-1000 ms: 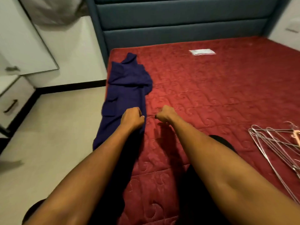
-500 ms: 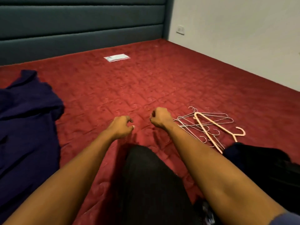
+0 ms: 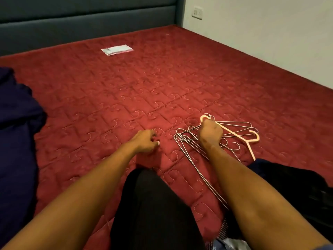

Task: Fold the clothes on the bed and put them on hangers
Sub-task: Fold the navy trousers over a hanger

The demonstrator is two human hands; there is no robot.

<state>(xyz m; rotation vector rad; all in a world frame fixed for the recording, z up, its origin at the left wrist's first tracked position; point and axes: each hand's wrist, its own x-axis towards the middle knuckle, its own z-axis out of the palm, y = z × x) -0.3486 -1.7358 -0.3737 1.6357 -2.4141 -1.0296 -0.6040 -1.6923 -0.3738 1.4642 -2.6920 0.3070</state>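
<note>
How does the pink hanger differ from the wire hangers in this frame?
The pink hanger is thick and single; the wire hangers are thin, silvery and several. The pink hanger lies on top of the wire hangers. Both lie on the bed under the right hand.

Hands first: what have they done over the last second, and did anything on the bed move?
The left hand left the shirt and moved right; it now hovers over the mattress, holding nothing. The right hand moved right to the hangers and grips them. The shirt, hangers and white packet lie where they were.
</note>
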